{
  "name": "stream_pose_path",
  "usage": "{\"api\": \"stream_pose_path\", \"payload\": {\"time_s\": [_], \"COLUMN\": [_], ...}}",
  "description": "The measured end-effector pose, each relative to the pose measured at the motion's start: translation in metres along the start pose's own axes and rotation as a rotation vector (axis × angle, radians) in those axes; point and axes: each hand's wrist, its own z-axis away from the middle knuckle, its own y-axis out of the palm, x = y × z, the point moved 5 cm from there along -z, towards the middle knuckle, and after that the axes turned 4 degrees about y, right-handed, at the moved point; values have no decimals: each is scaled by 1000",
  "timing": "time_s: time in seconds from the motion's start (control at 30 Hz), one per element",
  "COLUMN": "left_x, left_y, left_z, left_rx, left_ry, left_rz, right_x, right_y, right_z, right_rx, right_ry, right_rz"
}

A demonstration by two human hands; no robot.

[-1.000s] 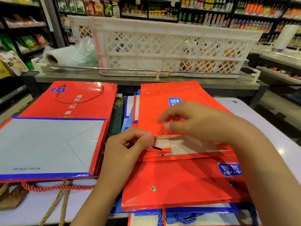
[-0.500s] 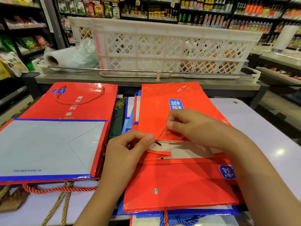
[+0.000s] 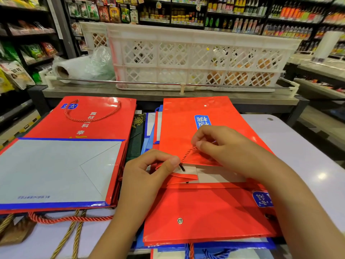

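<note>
1. One red bag (image 3: 186, 131), bearing two blue labels in Chinese characters, lay flat before the white crate (image 3: 196, 58).
2. The right hand (image 3: 224, 148) pinched its one red cord (image 3: 187, 154); the left hand (image 3: 149, 171) pinched its folded edge.

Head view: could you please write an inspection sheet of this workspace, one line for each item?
Surface: pale table, mostly covered with flat bags.
Job's things: red paper bag lying flat; its red cord ends in a black tip.
Clutter: stack of bags at the left; a red rope handle lies in front of it.
Grips: left hand pinches the cord near its tip; right hand pinches it higher up.
Cables: nothing seen.
Surroundings: white lattice crate on a counter behind; shop shelves with bottles.
</note>
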Motion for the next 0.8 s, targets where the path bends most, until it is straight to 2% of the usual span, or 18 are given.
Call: {"api": "stream_pose_path", "payload": {"time_s": [0.1, 0.27, 0.43, 0.57, 0.63, 0.7, 0.73, 0.8], "left_x": [-3, -6, -11, -22, -22, -13, -12, -15], "left_y": [0, -4, -5, -6, -8, -11, -10, -5], "left_z": [0, 0, 0, -1, -5, -11, -14, -18], "left_rx": [-15, -67, -72, -90, -176, -255, -248, -137], "left_ry": [28, 73, 113, 88, -10, -219, -339, -509], "left_rz": [18, 35, 17, 35, 161, 305, 377, 530], "right_x": [7, 8, 9, 17, 20, 24, 25, 29], "right_y": [-8, 4, 12, 18, 18, 15, 15, 15], "right_z": [18, 40, 48, 52, 53, 56, 58, 63], "right_rx": [-69, 64, -86, -273, -355, -426, -453, -451], "right_ry": [-79, -183, -261, -366, -394, -408, -422, -407], "right_rz": [148, 371, 537, 685, 761, 806, 795, 727]}}
